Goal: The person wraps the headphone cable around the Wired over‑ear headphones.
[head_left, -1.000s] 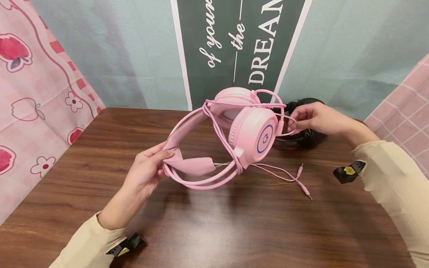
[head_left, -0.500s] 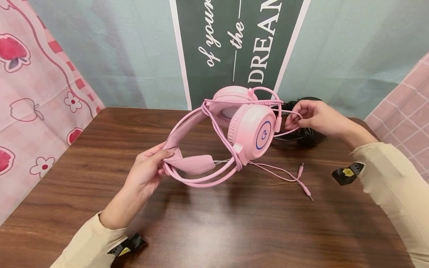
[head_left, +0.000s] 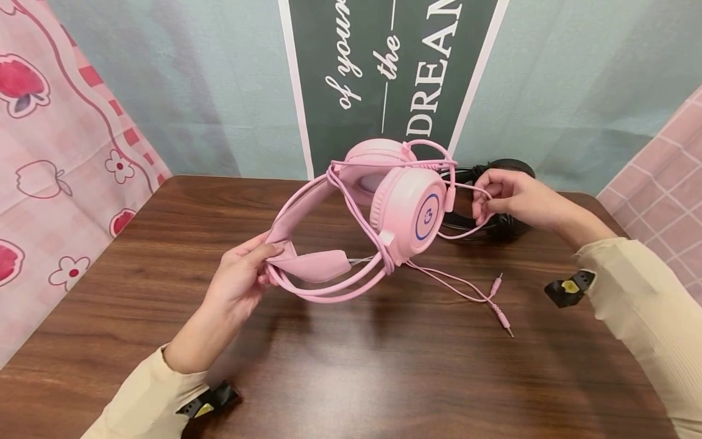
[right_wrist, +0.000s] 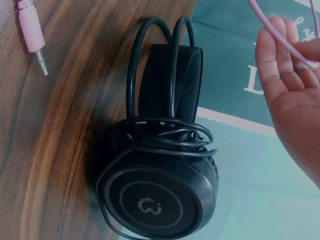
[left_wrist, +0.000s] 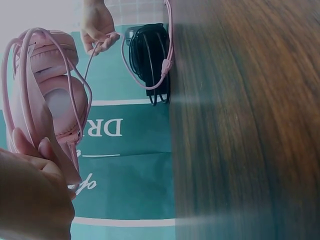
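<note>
Pink headphones [head_left: 403, 213] are held up above the table, tilted, with their cable looped round the band and ear cups. My left hand [head_left: 241, 274] grips the top of the headband, thumb on the padded strip. At the right, my right hand [head_left: 507, 195] pinches a loop of the pink cable [head_left: 466, 233] between thumb and fingers, beside the near ear cup. The cable's split end with two audio plugs [head_left: 503, 320] hangs below the ear cups. In the right wrist view one plug [right_wrist: 32, 30] shows over the wood, and the right hand [right_wrist: 295, 75] holds the cable.
Black headphones [right_wrist: 155, 195], wrapped in their own cable, lie at the table's back right, partly behind the right hand. The brown wooden table [head_left: 351, 378] meets a blue-green cloth backdrop with a dark lettered panel [head_left: 384, 73]. Pink patterned cloth [head_left: 71, 183] hangs at left.
The pink headphones have shifted slightly left and up. The cable loop at the right hand has widened, and the plugs hang slightly lower. Both hands keep their hold.
</note>
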Action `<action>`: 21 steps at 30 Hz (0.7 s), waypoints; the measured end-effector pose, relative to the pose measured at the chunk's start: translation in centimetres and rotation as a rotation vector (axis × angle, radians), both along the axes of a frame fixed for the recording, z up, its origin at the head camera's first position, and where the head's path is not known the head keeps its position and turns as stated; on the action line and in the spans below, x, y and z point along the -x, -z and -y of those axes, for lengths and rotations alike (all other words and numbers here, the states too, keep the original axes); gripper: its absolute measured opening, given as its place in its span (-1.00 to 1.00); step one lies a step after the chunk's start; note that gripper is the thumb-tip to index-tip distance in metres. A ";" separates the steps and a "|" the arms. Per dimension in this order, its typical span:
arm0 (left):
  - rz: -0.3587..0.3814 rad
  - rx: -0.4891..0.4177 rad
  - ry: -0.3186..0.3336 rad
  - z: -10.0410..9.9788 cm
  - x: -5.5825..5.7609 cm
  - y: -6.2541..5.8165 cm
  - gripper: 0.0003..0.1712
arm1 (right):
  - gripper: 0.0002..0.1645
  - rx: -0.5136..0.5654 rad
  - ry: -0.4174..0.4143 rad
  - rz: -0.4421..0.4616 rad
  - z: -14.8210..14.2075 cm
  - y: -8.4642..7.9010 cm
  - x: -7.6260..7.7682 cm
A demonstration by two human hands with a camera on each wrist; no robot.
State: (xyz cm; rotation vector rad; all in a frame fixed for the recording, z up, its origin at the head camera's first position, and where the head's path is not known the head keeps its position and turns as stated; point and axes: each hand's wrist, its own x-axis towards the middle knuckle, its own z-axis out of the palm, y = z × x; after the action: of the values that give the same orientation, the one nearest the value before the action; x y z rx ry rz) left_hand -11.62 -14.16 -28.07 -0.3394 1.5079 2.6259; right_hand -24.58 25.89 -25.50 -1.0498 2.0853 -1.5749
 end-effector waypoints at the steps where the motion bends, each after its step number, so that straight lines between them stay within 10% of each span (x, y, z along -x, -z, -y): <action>1: 0.002 0.000 -0.003 0.0 0.0 0.0 -0.73 | -0.76 -0.002 -0.016 0.004 0.0 0.0 0.0; 10: 0.011 -0.015 -0.013 0.3 0.2 -0.2 -0.74 | -0.70 -0.051 -0.171 -0.014 -0.4 -0.3 0.2; 21: 0.012 -0.075 0.009 0.4 0.3 -0.3 -0.79 | -0.67 -0.088 -0.036 -0.091 -0.6 -0.6 -0.3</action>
State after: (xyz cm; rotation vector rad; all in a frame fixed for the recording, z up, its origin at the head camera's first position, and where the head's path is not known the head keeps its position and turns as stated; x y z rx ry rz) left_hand -11.94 -14.53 -27.77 -0.3406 1.4002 2.6601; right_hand -24.25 26.54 -24.89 -1.1407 2.1608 -1.4301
